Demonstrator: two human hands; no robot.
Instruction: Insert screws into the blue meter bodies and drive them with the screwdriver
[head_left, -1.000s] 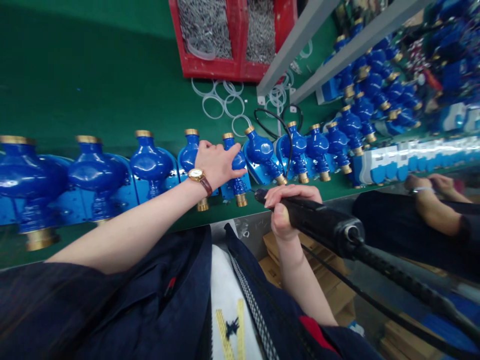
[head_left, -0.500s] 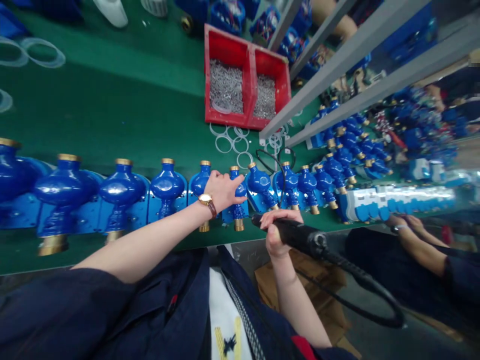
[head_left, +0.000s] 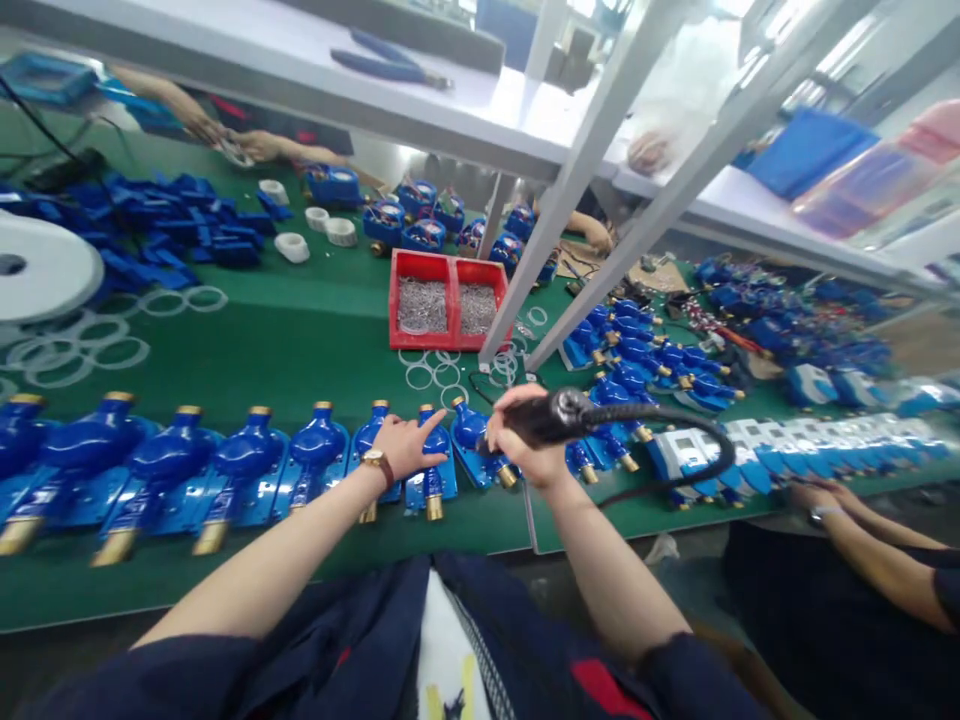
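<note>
Blue brass-ended housing (head_left: pixel 433 482), one, beneath the left hand (head_left: pixel 403 447), fingers spread wide: likely heavy, rigid, slick, best held round its neck; black tool (head_left: pixel 551 416), gripped in the right hand (head_left: pixel 531 450).

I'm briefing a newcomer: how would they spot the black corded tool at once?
Find the green workbench, then the row of blue housings with brass-coloured ends along its near side. Just right of the picture's middle, the person's right hand grips the black corded tool. Unlike those housings, it is black, with a thick cable looping from its end.
</note>
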